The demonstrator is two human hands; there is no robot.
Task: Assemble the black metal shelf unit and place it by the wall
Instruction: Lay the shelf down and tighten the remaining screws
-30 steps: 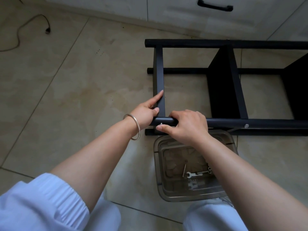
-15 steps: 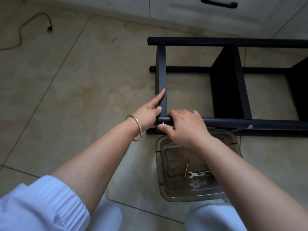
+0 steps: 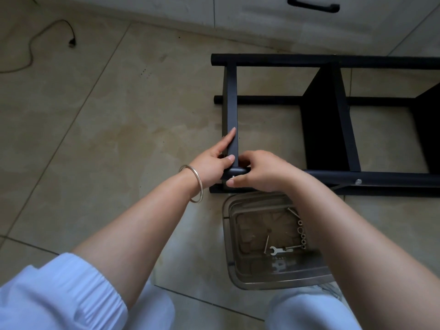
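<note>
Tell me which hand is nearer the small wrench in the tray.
Right. The right hand grips the post directly above the tray; the wrench lies below its forearm. The left hand sits farther left.

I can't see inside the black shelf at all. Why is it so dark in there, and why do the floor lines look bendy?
Head view: the shelf unit has black panels that catch little of the soft, even light, so detail vanishes; the floor shows gentle sheen, no hard glare; the wide-angle lens bows tile lines near the edges; the sleeve at bottom left looks slightly soft.

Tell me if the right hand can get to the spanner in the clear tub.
Probably yes: the spanner lies uncovered in the open tub just beneath the right hand, which first must let go of the screw.
</note>
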